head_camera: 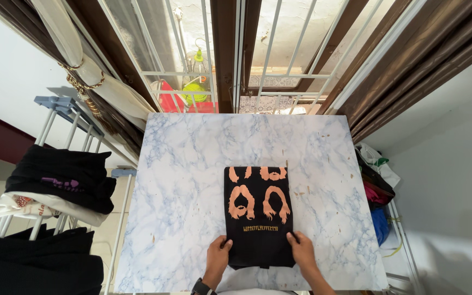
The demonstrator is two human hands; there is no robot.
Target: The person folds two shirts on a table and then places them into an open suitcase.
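Below, left hand (217, 257), right hand (302, 250), gripping folded black printed shirt (259, 216), marbled tabletop (187, 180)

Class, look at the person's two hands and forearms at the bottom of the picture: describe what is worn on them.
Both hands are bare, with no gloves and no rings that can be made out. The forearms show no sleeves. The left hand has a dark watch or band on its wrist; the right hand has a bare wrist.
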